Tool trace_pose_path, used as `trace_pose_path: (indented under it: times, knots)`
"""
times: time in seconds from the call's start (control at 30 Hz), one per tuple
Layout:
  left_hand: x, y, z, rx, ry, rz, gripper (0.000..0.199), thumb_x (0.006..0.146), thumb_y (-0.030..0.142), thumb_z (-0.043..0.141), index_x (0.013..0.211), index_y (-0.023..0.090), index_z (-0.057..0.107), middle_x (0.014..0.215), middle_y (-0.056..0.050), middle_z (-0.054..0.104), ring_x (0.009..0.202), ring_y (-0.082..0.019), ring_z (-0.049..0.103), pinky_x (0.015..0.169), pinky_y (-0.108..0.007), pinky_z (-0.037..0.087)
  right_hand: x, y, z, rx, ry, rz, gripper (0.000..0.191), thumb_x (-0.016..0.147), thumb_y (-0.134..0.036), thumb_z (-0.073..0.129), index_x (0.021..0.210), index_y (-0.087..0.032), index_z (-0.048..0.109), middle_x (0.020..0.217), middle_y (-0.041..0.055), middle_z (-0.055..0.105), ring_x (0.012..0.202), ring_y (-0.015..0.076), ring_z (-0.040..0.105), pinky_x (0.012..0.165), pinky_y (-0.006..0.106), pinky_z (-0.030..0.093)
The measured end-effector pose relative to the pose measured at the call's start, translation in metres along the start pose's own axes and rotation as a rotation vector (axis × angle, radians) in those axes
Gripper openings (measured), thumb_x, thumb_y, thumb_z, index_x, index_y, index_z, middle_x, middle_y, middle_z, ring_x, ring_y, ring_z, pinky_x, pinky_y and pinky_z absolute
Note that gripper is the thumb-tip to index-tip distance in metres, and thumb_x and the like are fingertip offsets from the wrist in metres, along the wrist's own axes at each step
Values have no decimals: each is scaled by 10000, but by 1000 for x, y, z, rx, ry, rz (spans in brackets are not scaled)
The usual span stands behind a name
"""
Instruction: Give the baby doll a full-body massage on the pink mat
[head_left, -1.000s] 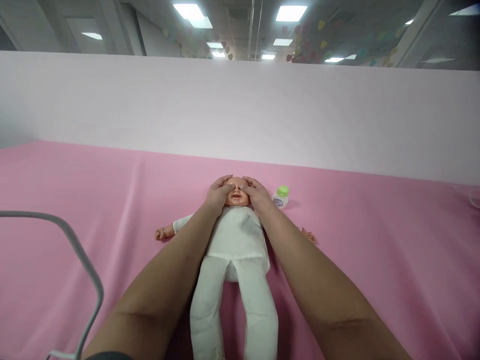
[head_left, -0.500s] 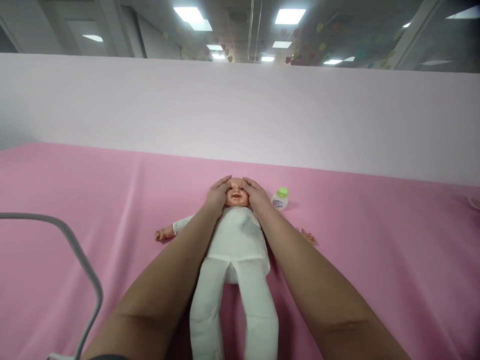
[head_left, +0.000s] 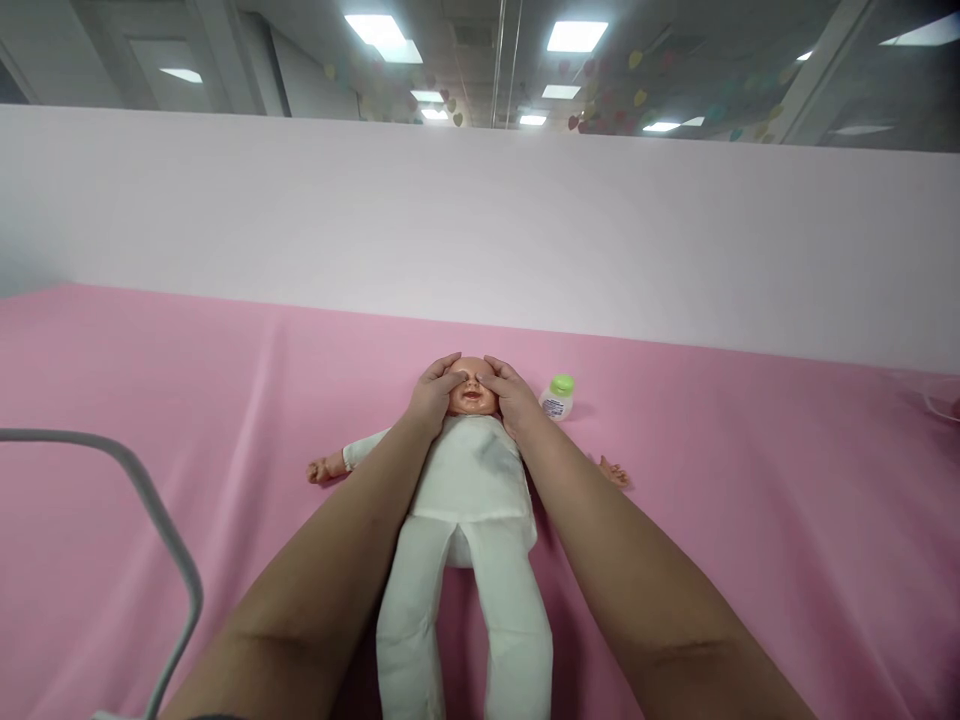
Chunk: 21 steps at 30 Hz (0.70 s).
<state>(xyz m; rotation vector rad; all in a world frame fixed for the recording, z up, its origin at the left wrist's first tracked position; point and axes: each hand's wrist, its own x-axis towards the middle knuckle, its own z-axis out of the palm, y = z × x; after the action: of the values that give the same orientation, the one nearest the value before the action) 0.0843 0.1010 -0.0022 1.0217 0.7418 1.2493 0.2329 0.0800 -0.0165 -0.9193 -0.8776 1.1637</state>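
Thumbs point(head_left: 454, 381) slid inward; spread hands point(head_left: 433, 399) point(head_left: 517, 399) cup the glossy head point(head_left: 472, 402) of a white-clothed doll point(head_left: 469, 470)

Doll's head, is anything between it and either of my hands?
Nothing visible: your left hand and right hand both touch the doll's head. The green-capped bottle is off to the right, not between.

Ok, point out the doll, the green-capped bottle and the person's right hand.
Doll point(head_left: 469, 475): head view, on the white cloth of its torso.
Green-capped bottle point(head_left: 557, 402): head view, on the front of its body.
Right hand point(head_left: 514, 394): head view, on the back of the hand.
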Motion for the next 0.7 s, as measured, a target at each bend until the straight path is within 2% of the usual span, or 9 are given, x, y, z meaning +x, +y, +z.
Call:
trace_pose_path:
  times: [0.17, 0.4, 0.57, 0.7]
  knots:
    - [4, -4, 1, 74, 17, 35, 602, 690, 298, 887, 1259, 203, 715, 1168, -111, 750, 998, -262, 730, 926, -421, 593, 0, 2, 5, -30, 70, -35, 680, 660, -372, 897, 1277, -250, 639, 1365, 82, 694, 1201, 287, 685, 1062, 468, 563]
    - [7, -3, 6, 131, 81, 41, 415, 790, 330, 781, 1187, 210, 745, 1082, -79, 773, 982, -231, 721, 934, -376, 578, 1, 4, 7, -25, 131, -74, 521, 779, -435, 818, 1237, -220, 691, 1310, 93, 729, 1209, 267, 688, 1075, 425, 550]
    - [6, -2, 3, 77, 77, 15, 384, 833, 282, 691, 1205, 209, 753, 1089, -78, 777, 999, -228, 722, 962, -384, 576, 0, 2, 8, 30, 133, -33, 415, 835, -331, 724, 1237, -230, 710, 1320, 72, 731, 1230, 257, 677, 1083, 420, 551]
    - [6, -1, 1, 15, 93, -15, 383, 837, 220, 643, 1201, 202, 759, 1101, -85, 783, 988, -227, 730, 958, -390, 588, -2, -1, 7, 83, 102, 21, 458, 817, -266, 706, 1275, -251, 706, 1368, 56, 712, 1256, 263, 665, 1108, 438, 540]
